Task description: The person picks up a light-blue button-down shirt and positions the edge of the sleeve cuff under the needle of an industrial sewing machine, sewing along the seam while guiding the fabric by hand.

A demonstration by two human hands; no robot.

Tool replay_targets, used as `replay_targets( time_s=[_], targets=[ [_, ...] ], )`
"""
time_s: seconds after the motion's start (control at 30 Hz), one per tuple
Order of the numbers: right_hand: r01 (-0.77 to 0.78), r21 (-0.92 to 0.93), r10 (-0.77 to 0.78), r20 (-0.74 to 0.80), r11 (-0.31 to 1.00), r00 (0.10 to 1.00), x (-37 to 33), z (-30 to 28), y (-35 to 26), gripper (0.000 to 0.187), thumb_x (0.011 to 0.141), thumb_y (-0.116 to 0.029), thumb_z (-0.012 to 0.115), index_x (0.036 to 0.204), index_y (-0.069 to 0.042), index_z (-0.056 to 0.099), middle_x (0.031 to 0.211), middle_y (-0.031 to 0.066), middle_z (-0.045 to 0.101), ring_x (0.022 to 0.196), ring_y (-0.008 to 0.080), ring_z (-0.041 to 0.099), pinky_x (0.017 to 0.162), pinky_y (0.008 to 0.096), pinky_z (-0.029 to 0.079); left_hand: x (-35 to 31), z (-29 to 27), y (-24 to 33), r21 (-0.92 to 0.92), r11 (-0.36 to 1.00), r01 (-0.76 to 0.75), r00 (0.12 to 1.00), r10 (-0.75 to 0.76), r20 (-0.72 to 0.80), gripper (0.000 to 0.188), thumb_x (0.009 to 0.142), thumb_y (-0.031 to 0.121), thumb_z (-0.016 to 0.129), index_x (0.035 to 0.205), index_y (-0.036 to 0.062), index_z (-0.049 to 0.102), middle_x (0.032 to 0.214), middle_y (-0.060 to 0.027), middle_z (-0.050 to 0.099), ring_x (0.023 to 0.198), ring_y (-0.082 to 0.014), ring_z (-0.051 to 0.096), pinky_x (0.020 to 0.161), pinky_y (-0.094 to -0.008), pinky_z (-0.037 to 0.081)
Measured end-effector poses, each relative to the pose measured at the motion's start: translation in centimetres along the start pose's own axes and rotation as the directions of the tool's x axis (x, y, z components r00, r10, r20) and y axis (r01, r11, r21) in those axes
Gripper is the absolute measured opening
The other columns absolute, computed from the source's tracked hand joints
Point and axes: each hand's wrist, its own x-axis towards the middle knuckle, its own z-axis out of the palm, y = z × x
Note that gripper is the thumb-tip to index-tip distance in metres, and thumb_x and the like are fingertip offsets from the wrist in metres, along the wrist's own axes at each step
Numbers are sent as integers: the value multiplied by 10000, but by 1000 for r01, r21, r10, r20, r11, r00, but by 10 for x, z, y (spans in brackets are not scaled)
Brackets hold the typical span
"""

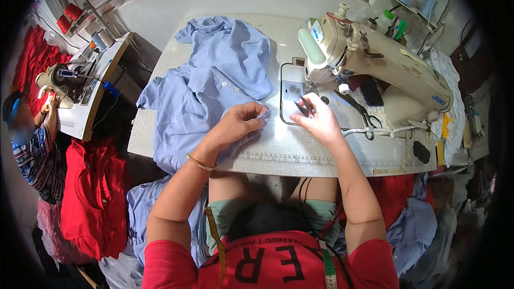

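A light blue button-up shirt [206,83] lies rumpled across the left half of the sewing table, with white buttons showing near its middle. My left hand [241,123] is closed in a pinch on an edge of this shirt at its right side. Beside the needle area of the sewing machine [369,53], my right hand [321,120] is closed around small dark thread snips [306,106]. The fingers partly cover the snips. The right hand is apart from the cloth.
Large black-handled scissors [366,115] and a dark phone [371,93] lie under the machine arm. A printed ruler [300,159] runs along the table's front edge. At the left, another person [37,139] sits at a second machine [59,77]. Red garments [93,198] hang nearby.
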Motion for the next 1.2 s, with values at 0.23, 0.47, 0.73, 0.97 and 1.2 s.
replay_targets(
  time_s=[0.23,0.47,0.73,0.97,1.2],
  targets=[
    [302,-146,-270,206,942,941,10,18,-21,264,808,-198,650,1023,-65,574,901,137,633,752,266,599,683,338,471,-6,-1,7,98,994,47,996,-54,68,181,858,77,595,1019,0,624,822,49,570,711,-24,483,631,-184,410],
    [29,-581,-73,-53,813,996,-11,-23,-13,134,806,-148,563,911,-65,552,838,183,634,807,361,608,703,443,460,-21,-10,-12,-11,1000,-22,1000,22,-3,222,894,92,571,1086,-15,603,901,48,586,791,-31,497,745,-196,424],
    [166,-121,-169,-13,979,986,-41,-31,16,278,845,-252,597,992,-18,571,882,152,625,800,313,599,715,374,462,-19,4,-8,-77,997,-30,999,33,40,251,886,82,584,1113,-25,591,957,16,614,831,-51,537,767,-204,442],
    [241,-61,-237,76,968,969,-42,8,-19,174,864,-217,581,937,-61,558,685,162,581,658,348,586,579,394,440,-17,13,-7,-260,966,-7,999,-4,-44,176,877,93,607,1034,16,626,851,21,625,733,-43,545,668,-192,447],
    [272,-73,-274,-11,959,962,-40,29,-18,227,861,-269,595,947,-60,570,738,162,620,645,332,611,582,402,460,-15,17,-13,-390,918,-66,998,58,-34,169,885,85,594,1037,17,621,888,16,631,741,-38,550,650,-188,443]
  ],
)
